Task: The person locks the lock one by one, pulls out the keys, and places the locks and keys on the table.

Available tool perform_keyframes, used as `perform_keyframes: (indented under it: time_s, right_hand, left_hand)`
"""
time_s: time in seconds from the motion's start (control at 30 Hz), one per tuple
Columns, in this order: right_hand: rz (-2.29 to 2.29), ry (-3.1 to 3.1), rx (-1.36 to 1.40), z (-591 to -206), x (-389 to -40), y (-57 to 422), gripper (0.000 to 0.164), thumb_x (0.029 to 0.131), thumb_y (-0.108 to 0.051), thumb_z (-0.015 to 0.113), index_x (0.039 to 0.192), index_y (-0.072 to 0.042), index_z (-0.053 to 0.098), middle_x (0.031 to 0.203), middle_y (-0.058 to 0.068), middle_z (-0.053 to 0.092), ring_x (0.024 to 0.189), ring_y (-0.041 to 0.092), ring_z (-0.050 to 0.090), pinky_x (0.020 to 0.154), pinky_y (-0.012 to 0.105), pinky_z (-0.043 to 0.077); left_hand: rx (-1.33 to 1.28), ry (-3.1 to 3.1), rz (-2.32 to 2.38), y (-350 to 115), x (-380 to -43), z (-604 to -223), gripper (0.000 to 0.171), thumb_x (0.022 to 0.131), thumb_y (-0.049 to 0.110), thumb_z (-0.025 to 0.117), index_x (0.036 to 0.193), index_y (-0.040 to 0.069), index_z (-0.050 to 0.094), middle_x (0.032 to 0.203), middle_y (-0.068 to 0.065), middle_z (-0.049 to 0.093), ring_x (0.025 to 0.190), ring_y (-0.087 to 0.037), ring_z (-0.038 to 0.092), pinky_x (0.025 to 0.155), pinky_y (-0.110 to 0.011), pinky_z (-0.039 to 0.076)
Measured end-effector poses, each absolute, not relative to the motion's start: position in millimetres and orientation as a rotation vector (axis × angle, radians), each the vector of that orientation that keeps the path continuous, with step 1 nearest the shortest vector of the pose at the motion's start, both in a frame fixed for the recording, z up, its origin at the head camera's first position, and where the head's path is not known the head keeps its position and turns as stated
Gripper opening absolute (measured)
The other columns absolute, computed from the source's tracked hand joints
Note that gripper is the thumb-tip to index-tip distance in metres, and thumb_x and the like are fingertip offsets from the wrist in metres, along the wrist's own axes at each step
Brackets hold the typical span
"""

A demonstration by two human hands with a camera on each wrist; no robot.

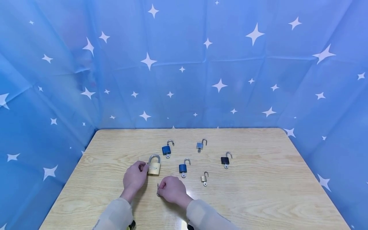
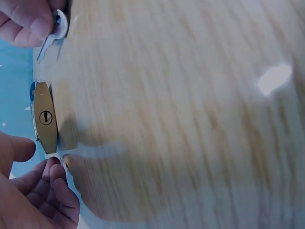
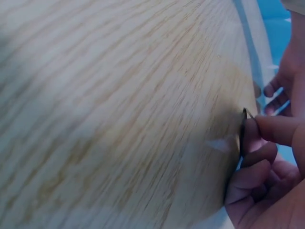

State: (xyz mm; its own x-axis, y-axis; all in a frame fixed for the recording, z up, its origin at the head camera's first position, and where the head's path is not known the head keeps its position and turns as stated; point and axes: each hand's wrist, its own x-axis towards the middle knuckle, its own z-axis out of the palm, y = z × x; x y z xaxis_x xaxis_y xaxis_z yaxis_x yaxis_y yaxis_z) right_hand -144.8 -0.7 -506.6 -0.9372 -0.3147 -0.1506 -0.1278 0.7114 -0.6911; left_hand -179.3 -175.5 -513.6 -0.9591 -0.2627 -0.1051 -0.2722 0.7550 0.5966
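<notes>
A large brass padlock point(image 1: 154, 169) lies on the wooden table with its shackle closed; its keyhole shows in the left wrist view. My left hand point(image 1: 135, 175) is at the padlock's left edge, thumb and fingertips parted near its end. Whether they touch it is hard to tell. To the right and nearer to me, my right hand point(image 1: 173, 189) pinches a silver key point(image 2: 61, 25) just above the tabletop. The key's round head has a hole, and its blade points toward the padlock's side in the left wrist view. In the right wrist view, fingers cover most of the key.
Beyond the hands lie smaller padlocks with raised shackles and keys in them: two blue ones point(image 1: 166, 150) point(image 1: 182, 168), a silver one point(image 1: 199, 145), a black one point(image 1: 225, 160) and a small brass one point(image 1: 203, 179). A blue star-patterned curtain point(image 1: 184, 80) hangs around the table point(image 1: 273, 191).
</notes>
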Motion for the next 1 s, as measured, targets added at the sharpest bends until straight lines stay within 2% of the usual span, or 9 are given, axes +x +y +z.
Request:
perform_keyframes:
  time_s: [0.3, 0.53, 1.0]
  right_hand:
    - [-1.038, 2.725, -0.258, -499, -146, -13, 0.019, 0.075, -0.023, 0.078, 0.061, -0.019, 0.066, 0.063, -0.011, 0.060, 0.055, 0.006, 0.049, 0.047, 0.025, 0.036]
    - [-0.986, 2.727, -0.196, -502, -149, -28, 0.033, 0.073, -0.028, 0.080, 0.052, -0.019, 0.057, 0.053, -0.010, 0.052, 0.049, 0.009, 0.046, 0.045, 0.027, 0.034]
    - [-0.937, 2.687, -0.130, -498, -151, -42, 0.039, 0.071, -0.029, 0.082, 0.048, -0.017, 0.053, 0.047, -0.007, 0.048, 0.047, 0.012, 0.046, 0.044, 0.029, 0.033]
  left_hand:
    - [-0.462, 2.948, 1.001, -181, -181, -510, 0.031, 0.096, 0.036, 0.056, 0.115, 0.014, 0.066, 0.096, -0.001, 0.068, 0.081, -0.018, 0.061, 0.063, -0.028, 0.040]
    - [-0.481, 2.950, 0.995, -183, -180, -510, 0.031, 0.096, 0.037, 0.055, 0.115, 0.015, 0.066, 0.098, 0.000, 0.069, 0.084, -0.019, 0.063, 0.067, -0.030, 0.042]
    - [-0.498, 2.949, 0.990, -189, -179, -506, 0.033, 0.097, 0.035, 0.052, 0.119, 0.014, 0.065, 0.099, -0.002, 0.069, 0.081, -0.018, 0.062, 0.063, -0.029, 0.041]
